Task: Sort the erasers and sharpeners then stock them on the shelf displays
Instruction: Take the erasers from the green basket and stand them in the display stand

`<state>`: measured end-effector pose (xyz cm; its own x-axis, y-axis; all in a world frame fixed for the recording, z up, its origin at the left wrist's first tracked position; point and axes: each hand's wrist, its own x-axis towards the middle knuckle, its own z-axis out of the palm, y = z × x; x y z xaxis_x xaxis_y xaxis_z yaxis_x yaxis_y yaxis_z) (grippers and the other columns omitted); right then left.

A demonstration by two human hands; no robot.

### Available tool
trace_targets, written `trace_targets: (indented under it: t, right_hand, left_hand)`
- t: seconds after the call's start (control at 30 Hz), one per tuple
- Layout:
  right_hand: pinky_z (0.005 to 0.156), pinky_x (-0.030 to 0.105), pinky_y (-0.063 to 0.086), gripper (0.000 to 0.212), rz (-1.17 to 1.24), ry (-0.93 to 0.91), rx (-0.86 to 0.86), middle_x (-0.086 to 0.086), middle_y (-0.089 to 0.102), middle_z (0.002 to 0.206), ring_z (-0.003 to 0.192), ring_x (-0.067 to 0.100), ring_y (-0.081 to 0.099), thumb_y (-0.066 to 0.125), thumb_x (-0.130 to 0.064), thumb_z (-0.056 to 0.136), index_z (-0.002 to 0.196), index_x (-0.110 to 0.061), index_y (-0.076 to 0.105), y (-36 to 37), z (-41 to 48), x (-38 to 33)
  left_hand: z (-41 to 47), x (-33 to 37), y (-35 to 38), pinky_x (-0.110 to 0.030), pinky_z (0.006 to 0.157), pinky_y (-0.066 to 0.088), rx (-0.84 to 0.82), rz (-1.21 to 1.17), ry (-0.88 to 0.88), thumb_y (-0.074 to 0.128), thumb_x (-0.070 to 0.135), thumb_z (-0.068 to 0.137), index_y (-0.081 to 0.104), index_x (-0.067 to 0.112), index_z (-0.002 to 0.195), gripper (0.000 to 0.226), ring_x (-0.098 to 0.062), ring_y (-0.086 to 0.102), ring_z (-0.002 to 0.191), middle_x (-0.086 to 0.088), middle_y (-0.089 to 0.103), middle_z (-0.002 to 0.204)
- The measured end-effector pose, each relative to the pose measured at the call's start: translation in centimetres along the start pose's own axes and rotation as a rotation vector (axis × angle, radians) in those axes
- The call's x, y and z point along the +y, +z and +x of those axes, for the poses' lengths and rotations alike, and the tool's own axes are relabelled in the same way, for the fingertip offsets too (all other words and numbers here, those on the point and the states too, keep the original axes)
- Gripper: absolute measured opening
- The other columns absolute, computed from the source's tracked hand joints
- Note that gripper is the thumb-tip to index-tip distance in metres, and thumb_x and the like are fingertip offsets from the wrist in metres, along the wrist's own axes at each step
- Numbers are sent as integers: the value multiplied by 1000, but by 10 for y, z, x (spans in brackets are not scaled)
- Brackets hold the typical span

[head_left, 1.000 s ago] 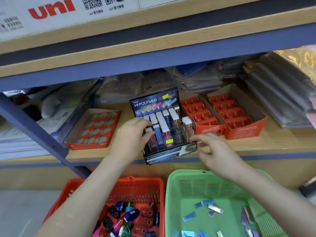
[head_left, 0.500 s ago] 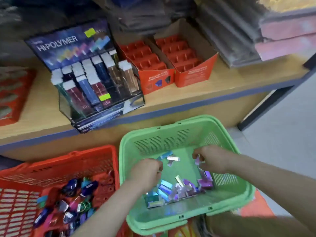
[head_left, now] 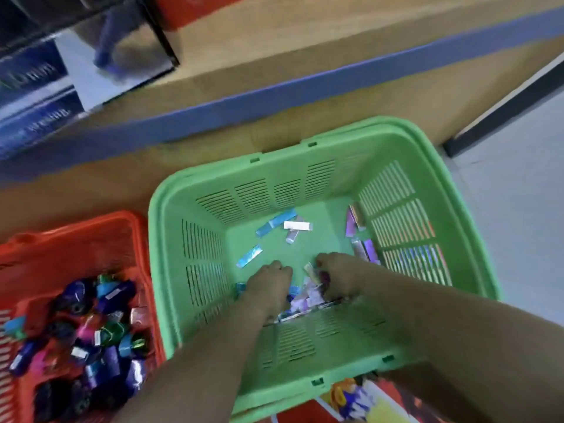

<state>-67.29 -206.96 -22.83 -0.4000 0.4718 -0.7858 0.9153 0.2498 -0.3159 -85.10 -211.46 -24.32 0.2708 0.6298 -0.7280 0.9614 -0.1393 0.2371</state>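
The green basket (head_left: 305, 141) holds several loose foil-wrapped erasers (head_left: 297, 225) in blue, silver and purple. Most of them lie in a pile against its near wall. Both my hands reach down into that pile. My left hand (head_left: 270, 280) is curled knuckles-up over the erasers, and its fingertips are hidden. My right hand (head_left: 340, 274) grips a few erasers, one pale one sticking out by the thumb. The red basket (head_left: 91, 230) to the left holds a heap of coloured sharpeners (head_left: 100, 325).
The wooden shelf edge with its blue strip (head_left: 274, 96) runs above the baskets. The blurred eraser display box (head_left: 76, 56) stands on it at top left. Grey floor (head_left: 518, 209) lies to the right. Printed packaging (head_left: 360, 401) shows under the green basket's near rim.
The view has tilted further down and closer over the green basket. Both hands have moved toward the near wall and dug deeper into the eraser pile.
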Motion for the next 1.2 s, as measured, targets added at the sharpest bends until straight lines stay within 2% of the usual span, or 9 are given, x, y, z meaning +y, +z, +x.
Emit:
trace_targets:
  t: [0.23, 0.37, 0.47, 0.57, 0.7, 0.83, 0.97, 1.07, 1.2]
  right_hand:
    - [68, 26, 36, 37, -51, -92, -49, 11, 57, 101, 83, 23, 50, 78, -26, 73, 103, -9, 63, 11, 6, -13]
    - [70, 27, 39, 32, -86, -99, -126, 10, 65, 100, 93, 28, 60, 73, -27, 78, 105, -11, 64, 18, 5, -21]
    - [71, 31, 40, 25, -113, -63, -173, 0, 54, 73, 81, 24, 54, 72, -31, 79, 97, -14, 67, 17, 5, -19]
    - [69, 31, 46, 17, -129, -98, -196, -2, 52, 66, 76, 24, 55, 73, -27, 77, 89, -16, 69, 14, 7, -16]
    - [71, 29, 43, 11, -40, -85, -283, 6, 61, 86, 81, 23, 55, 66, -20, 84, 93, -16, 59, 9, 4, -9]
    - [79, 31, 42, 24, 28, -38, -355, 12, 61, 104, 89, 24, 52, 55, -31, 96, 107, -9, 57, 15, 1, -2]
    - [72, 28, 42, 26, 67, 7, -328, 14, 62, 104, 87, 25, 55, 53, -27, 98, 108, -5, 60, 9, -8, -1]
    - [68, 25, 39, 22, 181, 80, -168, 16, 63, 109, 95, 27, 61, 54, -14, 96, 113, 0, 60, -6, -13, 1]
    - [49, 30, 47, 15, 832, 151, -33, 10, 60, 67, 49, 18, 55, 52, -8, 99, 112, -1, 56, -41, -30, 3]
  left_hand:
    - [0, 3, 1, -32, 67, 48, -136, -22, 12, 64, 28, 79, 70, 13, 91, 19, -31, 63, 81, -7, 60, 78]
    - [-1, 5, 5, -31, 71, 50, -180, -134, -21, 59, 20, 81, 70, 15, 100, 22, -31, 63, 87, -11, 68, 93]
    - [-3, 7, 5, -30, 71, 51, -264, -226, -23, 63, 30, 81, 70, 17, 102, 26, -29, 64, 85, -10, 70, 93]
    - [-2, 8, 1, -28, 67, 48, -275, -199, -35, 66, 23, 81, 71, 11, 97, 21, -30, 65, 82, -13, 70, 89]
    - [-2, 3, -1, -27, 65, 45, -229, -277, -92, 61, 18, 88, 72, 10, 102, 20, -27, 61, 77, -14, 70, 94]
    - [-3, 0, -5, -30, 66, 51, -248, -500, -161, 55, 14, 94, 69, 3, 87, 19, -29, 67, 73, -16, 72, 87]
    - [-5, 9, -29, -20, 46, 38, -156, -764, -269, 51, 16, 96, 68, 7, 90, 20, -13, 52, 52, -5, 67, 76]
    - [-15, 15, -51, -22, 47, 30, -66, -943, -295, 52, 23, 97, 64, 10, 83, 22, -17, 43, 53, -4, 61, 70]
    - [-42, 16, -70, -21, 45, 26, 92, -1211, -291, 48, 15, 98, 62, 10, 84, 21, -14, 38, 51, -3, 57, 63]
